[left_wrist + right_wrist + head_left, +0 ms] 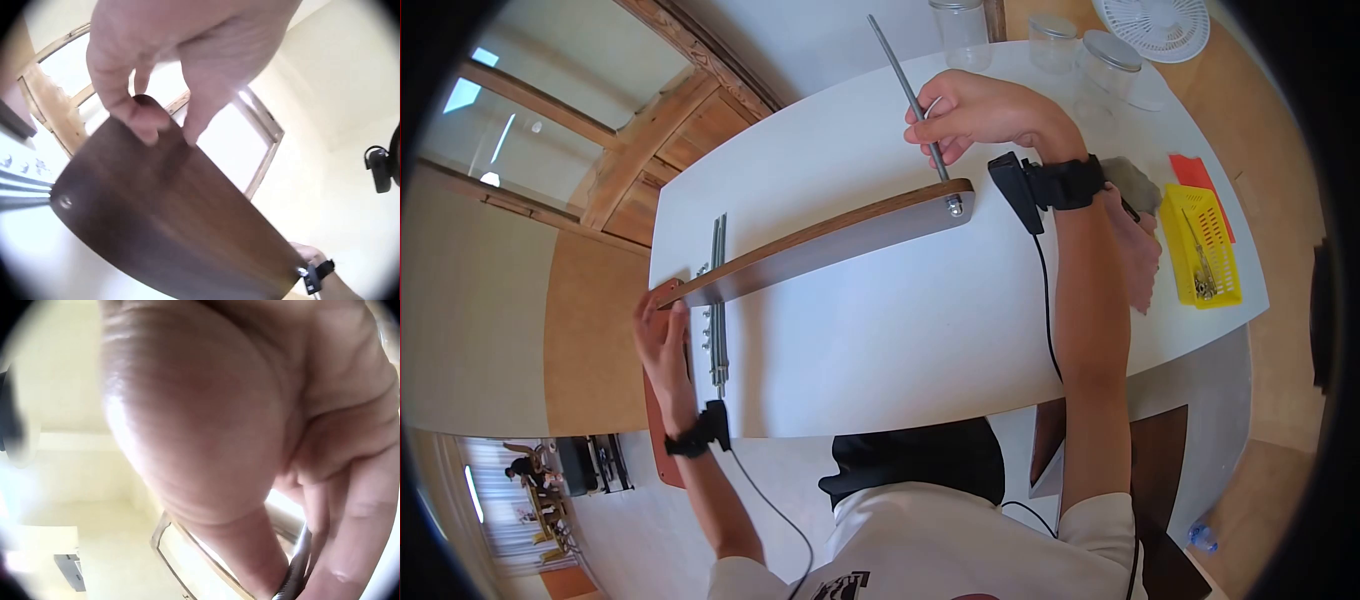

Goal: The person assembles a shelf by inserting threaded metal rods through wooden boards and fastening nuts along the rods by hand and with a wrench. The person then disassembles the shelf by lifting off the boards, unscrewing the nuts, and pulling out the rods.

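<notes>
A long wooden board (830, 240) with rounded ends stands tilted on edge above the white table. At its left end my left hand (665, 350) pinches it between thumb and fingers; the left wrist view shows the board's brown face (169, 206) with a small hole fitting near one corner. My right hand (990, 115) grips a long metal rod (895, 65) between thumb and fingers. The rod's lower end meets the board's right end, where a domed nut (955, 206) shows on the pale side. In the right wrist view the rod (299, 565) is partly hidden by the fingers.
Several metal rods (719, 350) lie at the table's left, small nuts beside them, near a reddish-brown board (662, 460). At the right are a yellow basket (1222, 255) with hardware, a red sheet and cloths. Glass jars (1110, 62) and a white fan stand at the back.
</notes>
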Tool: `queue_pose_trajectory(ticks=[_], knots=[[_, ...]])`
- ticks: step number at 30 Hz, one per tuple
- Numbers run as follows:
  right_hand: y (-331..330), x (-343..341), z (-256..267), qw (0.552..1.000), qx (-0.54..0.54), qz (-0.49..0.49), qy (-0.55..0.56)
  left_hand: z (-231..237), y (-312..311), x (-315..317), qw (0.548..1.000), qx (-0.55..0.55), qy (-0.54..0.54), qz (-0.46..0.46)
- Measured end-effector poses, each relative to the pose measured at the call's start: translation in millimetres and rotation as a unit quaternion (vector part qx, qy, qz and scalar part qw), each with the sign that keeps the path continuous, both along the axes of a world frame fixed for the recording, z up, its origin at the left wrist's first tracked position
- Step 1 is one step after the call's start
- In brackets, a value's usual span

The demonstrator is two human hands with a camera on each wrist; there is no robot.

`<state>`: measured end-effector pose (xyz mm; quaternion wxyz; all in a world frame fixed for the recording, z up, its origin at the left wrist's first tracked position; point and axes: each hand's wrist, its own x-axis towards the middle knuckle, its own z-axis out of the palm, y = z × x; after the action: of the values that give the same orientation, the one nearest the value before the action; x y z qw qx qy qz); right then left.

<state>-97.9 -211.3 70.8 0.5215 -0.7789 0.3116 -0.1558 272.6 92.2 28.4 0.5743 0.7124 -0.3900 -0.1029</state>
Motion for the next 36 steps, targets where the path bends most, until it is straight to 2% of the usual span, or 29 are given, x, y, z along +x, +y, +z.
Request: queue_pose_trajectory(ticks=[1,3,4,6,8,9,11,13,14,16,19,25,28,32,35,36], knots=[[-0.1,-1.5,-0.1,1.0,-0.011,-0.011,0.009,3.1,3.0,-20.3,1.0,0.001,0.0,0.001],[2.1,-5.9,2.2,1.0,-0.008,-0.002,0.003,9.8,7.3,-66.3,0.988,-0.123,-0.006,0.09],[2.7,-6.5,3.2,1.0,-0.007,0.008,-0.003,4.3,7.4,-83.3,0.994,-0.099,-0.001,0.044],[-1.8,-8.3,3.2,1.0,0.003,0.028,0.005,5.1,-1.6,-131.5,0.983,-0.001,0.075,-0.165],[-3.9,-10.1,5.5,0.999,0.026,0.043,0.006,1.2,-26.0,-177.2,0.927,0.041,0.21,-0.308],[-1.1,-11.3,7.9,0.998,0.021,0.059,0.008,2.7,-40.6,-192.5,0.903,0.097,0.254,-0.333],[4.8,-12.9,10.6,0.999,0.025,0.02,-0.006,1.3,-71.4,-219.9,0.85,0.094,0.349,-0.384],[5.7,-12.3,8.6,1.0,0.018,0.016,-0.002,-0.4,-94.2,-240.8,0.798,0.088,0.456,-0.385],[4.5,-13.6,8.9,1.0,0.009,-0.002,0.004,-0.9,-100.0,-248.6,0.803,0.085,0.452,-0.38],[1.7,-15.5,10.4,1.0,0.015,0.008,0.006,-2.6,-109.1,-257.8,0.748,0.06,0.563,-0.347],[6.3,-16.9,14.4,0.999,0.019,0.027,0.003,-13.5,-112.2,-265.0,0.751,0.062,0.554,-0.354],[12.5,-10.6,19.9,0.999,0.003,-0.009,0.046,-19.5,-113.2,-269.2,0.748,0.063,0.564,-0.344],[14.3,-7.8,23.1,0.998,-0.001,-0.023,0.057,-33.6,-114.6,-273.3,0.712,0.014,0.614,-0.34],[14.8,-8.5,23.8,0.997,-0.011,-0.026,0.065,-34.1,-113.4,-283.2,0.7,-0.024,0.621,-0.351],[13.3,-10.0,22.3,0.998,-0.003,-0.026,0.057,-39.3,-115.0,-287.2,0.709,-0.052,0.608,-0.353],[12.1,-10.6,21.8,0.998,0.002,-0.022,0.052,-42.1,-115.9,-285.1,0.67,-0.054,0.637,-0.376]])
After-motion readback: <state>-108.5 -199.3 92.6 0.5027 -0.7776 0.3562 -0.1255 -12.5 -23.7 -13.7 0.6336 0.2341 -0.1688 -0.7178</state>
